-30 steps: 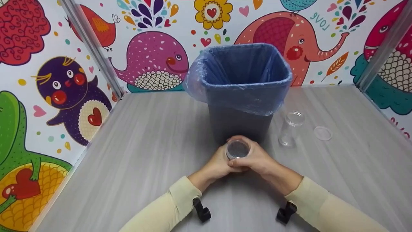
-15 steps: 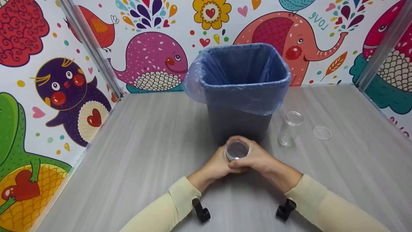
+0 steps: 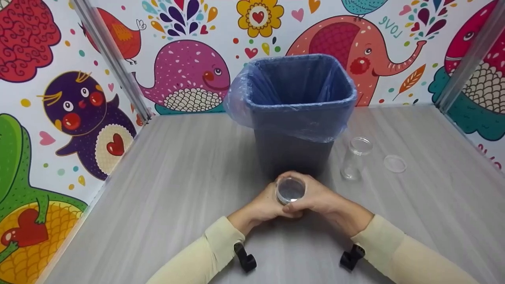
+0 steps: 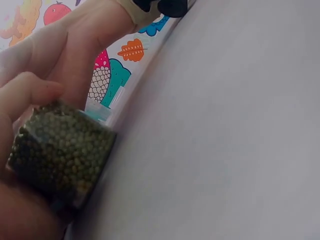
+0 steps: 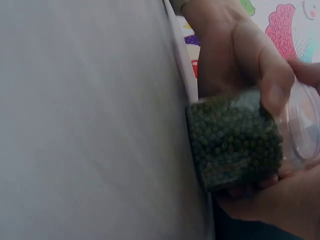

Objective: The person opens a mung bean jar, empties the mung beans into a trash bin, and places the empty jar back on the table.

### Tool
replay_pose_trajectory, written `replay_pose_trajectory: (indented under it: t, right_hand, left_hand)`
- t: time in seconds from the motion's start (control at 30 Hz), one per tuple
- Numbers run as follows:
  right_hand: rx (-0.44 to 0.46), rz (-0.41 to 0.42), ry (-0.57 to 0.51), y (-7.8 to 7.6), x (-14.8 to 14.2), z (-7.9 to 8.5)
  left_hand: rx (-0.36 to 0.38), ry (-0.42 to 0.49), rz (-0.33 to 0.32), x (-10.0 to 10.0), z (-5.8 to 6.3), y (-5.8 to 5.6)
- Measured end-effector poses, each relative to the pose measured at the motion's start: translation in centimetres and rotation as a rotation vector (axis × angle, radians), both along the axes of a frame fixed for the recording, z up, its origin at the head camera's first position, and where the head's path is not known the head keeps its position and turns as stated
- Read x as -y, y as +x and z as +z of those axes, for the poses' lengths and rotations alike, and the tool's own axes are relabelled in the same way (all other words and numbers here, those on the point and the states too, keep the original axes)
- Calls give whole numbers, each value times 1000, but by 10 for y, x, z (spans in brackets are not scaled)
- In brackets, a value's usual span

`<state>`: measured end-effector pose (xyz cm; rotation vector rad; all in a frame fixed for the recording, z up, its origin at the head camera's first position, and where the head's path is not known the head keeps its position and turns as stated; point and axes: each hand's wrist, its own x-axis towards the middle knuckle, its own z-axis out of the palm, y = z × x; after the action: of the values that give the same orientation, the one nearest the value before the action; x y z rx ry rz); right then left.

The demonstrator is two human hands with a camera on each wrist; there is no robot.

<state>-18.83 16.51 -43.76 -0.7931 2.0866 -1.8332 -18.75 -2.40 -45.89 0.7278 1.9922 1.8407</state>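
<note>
A clear jar [image 3: 290,190] stands between both hands in front of the bin. Small round green beans [image 5: 237,142] that look like mung beans fill much of its lower part, as the right wrist view shows. My left hand [image 3: 266,205] grips the jar from the left side. From the right, my right hand [image 3: 317,195] curls round its upper part, thumb across the near side by the rim. In the left wrist view the beans [image 4: 65,150] show through the wall, and the base is at the tabletop. Whether a lid covers the jar's top I cannot tell.
Behind the hands stands a grey bin [image 3: 294,154] lined with a blue plastic bag [image 3: 303,120]. To its right are an upright clear jar [image 3: 356,157] and a clear round lid [image 3: 395,163] lying flat. Picture-covered walls [image 3: 189,75] border the grey table [image 3: 177,165].
Both hands and the jar of beans have shifted slightly nearer to me over the last half second. The bin, the other jar and the loose lid stay in place.
</note>
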Motion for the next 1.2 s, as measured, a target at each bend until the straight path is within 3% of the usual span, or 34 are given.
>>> replay_pose_trajectory:
  t: [0.17,0.37,0.63,0.73,0.87,1.2]
  right_hand:
    - [53,6,31,1,0,3]
    - [74,-21,58,3,-1,6]
    - [87,-266,129,16,6,9]
    - [46,-363,162,20,12,10]
    - [4,-444,201,22,18,9]
    - [66,-434,217,24,16,12]
  left_hand:
    - [23,21,-7,-1,-1,1]
    - [-24,-16,6,-3,-2,0]
    - [-69,-3,79,-6,-4,-1]
    - [-118,-24,113,-6,-5,-1]
    - [-122,-20,127,-7,-6,-1]
    - [-60,10,90,-6,-5,1]
